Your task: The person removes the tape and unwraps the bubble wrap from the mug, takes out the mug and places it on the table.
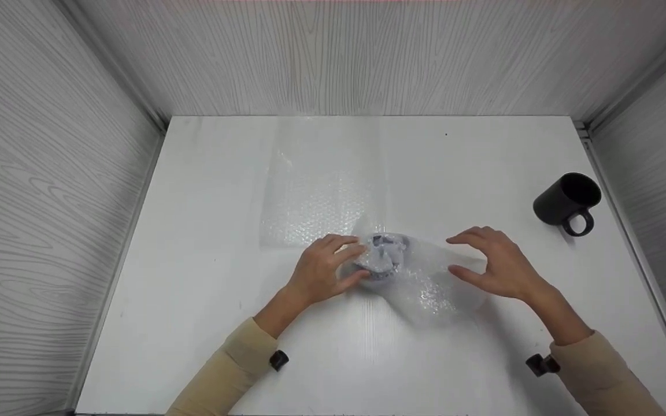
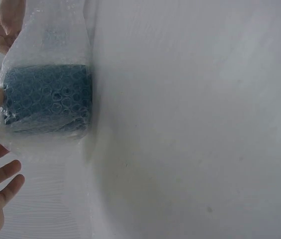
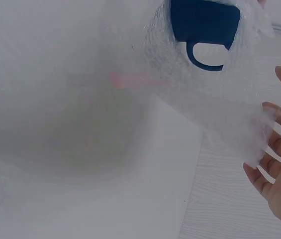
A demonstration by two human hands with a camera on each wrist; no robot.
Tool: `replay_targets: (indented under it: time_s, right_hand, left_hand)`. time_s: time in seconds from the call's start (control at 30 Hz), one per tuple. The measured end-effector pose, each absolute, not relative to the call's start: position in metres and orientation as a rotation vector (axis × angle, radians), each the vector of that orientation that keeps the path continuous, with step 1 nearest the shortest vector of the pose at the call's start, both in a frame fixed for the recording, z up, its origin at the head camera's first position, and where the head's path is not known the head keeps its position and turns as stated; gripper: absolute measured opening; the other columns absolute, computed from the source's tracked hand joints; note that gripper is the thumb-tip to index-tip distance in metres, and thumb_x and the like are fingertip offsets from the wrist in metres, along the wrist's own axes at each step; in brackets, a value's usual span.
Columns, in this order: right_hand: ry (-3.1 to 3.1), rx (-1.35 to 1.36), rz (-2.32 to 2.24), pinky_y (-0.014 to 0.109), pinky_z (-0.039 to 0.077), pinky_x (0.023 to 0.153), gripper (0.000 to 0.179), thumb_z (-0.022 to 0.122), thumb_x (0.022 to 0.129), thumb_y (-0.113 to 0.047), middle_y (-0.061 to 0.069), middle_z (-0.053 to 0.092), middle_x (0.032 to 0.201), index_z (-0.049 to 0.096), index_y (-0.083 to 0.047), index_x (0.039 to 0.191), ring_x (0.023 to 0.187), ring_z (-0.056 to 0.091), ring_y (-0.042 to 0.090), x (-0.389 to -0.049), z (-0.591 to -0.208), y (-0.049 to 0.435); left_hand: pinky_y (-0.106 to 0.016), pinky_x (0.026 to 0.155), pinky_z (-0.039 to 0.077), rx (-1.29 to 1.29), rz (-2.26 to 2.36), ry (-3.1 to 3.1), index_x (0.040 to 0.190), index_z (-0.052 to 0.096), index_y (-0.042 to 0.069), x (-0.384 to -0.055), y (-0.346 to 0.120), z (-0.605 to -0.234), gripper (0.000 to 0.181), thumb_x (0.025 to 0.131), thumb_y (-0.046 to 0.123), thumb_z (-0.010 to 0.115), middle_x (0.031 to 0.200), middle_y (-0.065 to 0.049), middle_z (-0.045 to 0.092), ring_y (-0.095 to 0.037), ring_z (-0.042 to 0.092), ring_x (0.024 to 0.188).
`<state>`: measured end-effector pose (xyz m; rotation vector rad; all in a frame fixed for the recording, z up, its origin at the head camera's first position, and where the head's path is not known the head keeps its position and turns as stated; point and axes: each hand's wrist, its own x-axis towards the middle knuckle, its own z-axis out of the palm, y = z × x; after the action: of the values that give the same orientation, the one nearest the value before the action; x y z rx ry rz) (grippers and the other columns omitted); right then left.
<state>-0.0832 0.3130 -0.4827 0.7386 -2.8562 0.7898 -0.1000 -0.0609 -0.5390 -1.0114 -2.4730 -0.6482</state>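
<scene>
A dark blue mug (image 3: 205, 22), its handle visible, sits inside bubble wrap (image 1: 437, 289) near the middle of the table. Wrap bunches up over the mug's top in the head view. My left hand (image 1: 327, 266) holds the wrapped mug from the left, thumb on the near side and fingers on the far side. To the right, my right hand (image 1: 500, 266) has its thumb and fingers spread apart. Its fingertips (image 3: 269, 107) touch the loose end of the wrap, which stretches out from the mug.
Behind the left hand, a flat sheet of bubble wrap (image 1: 321, 185) lies on the white table (image 1: 211, 323). A black mug (image 1: 558, 202) lies tilted toward the right edge, handle facing front. Wood-grain panels (image 1: 333, 63) enclose the table at the back and sides.
</scene>
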Motion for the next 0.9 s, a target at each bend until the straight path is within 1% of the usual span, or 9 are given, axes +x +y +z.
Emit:
replay_targets:
  time_s: [0.2,0.47,0.67,0.9]
  right_hand:
    - [-2.739,0.778,0.747,0.053,0.052,0.094,0.048,0.089,0.082,-0.035,0.005,0.077,0.119,0.076,-0.016,0.124,0.108,0.070,0.031,-0.083,-0.486,0.290]
    - [-2.674,0.777,0.732,0.052,0.052,0.094,0.053,0.088,0.082,-0.041,0.008,0.076,0.118,0.075,-0.014,0.125,0.107,0.069,0.032,-0.078,-0.488,0.262]
    - [-2.641,0.773,0.682,0.050,0.054,0.093,0.057,0.088,0.081,-0.043,0.008,0.074,0.119,0.074,-0.013,0.128,0.109,0.069,0.031,-0.075,-0.493,0.246]
    - [-2.659,0.795,0.640,0.051,0.054,0.097,0.062,0.087,0.083,-0.045,0.008,0.073,0.127,0.071,-0.012,0.133,0.116,0.067,0.032,-0.073,-0.499,0.232]
  left_hand:
    - [-0.033,0.094,0.060,-1.009,-0.644,-2.446,0.126,0.074,0.022,-0.101,-0.062,-0.540,0.044,0.093,0.050,0.078,0.126,0.001,0.074,-0.018,0.071,0.114]
    - [-0.034,0.095,0.060,-1.005,-0.647,-2.441,0.127,0.074,0.022,-0.101,-0.062,-0.541,0.045,0.092,0.051,0.079,0.127,0.000,0.074,-0.019,0.071,0.114]
    - [-0.034,0.097,0.060,-1.006,-0.636,-2.455,0.127,0.074,0.022,-0.100,-0.062,-0.540,0.046,0.092,0.051,0.078,0.128,0.000,0.074,-0.019,0.070,0.116]
    - [-0.034,0.098,0.060,-1.004,-0.656,-2.470,0.127,0.074,0.021,-0.101,-0.062,-0.540,0.046,0.092,0.051,0.078,0.128,0.000,0.074,-0.019,0.070,0.116]
